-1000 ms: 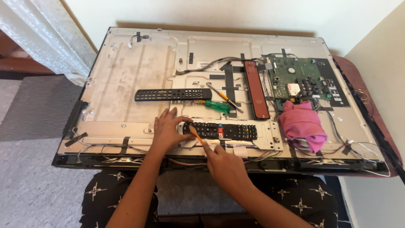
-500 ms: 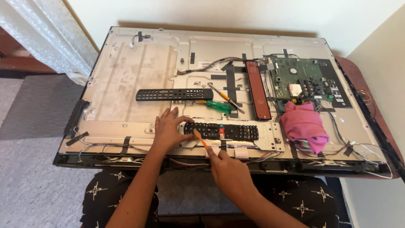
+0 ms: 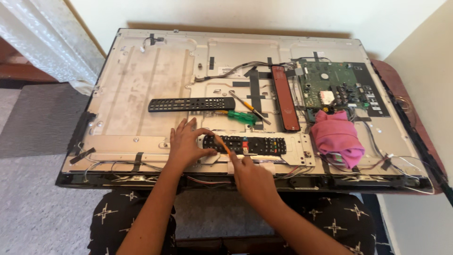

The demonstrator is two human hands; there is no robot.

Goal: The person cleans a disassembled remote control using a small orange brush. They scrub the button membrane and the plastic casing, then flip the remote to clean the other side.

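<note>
A black remote control (image 3: pixel 257 145) with coloured buttons lies on the metal back panel of an opened flat television (image 3: pixel 141 80). My left hand (image 3: pixel 185 145) grips the remote's left end, fingers spread over it. My right hand (image 3: pixel 250 175) holds a thin orange-handled tool (image 3: pixel 222 143) whose tip meets the remote's left end, beside my left thumb. The remote's empty black front cover (image 3: pixel 191 104) lies further back on the panel.
A green-handled screwdriver (image 3: pixel 241 117) and a second thin screwdriver (image 3: pixel 250 107) lie mid-panel. A red-brown strip (image 3: pixel 285 97), a green circuit board (image 3: pixel 330 85) and a pink cloth (image 3: pixel 337 137) sit right. Loose wires run along the front edge. A curtain hangs far left.
My hands stay at the remote's left end; the orange tool has shifted only slightly. The view has moved a little.
</note>
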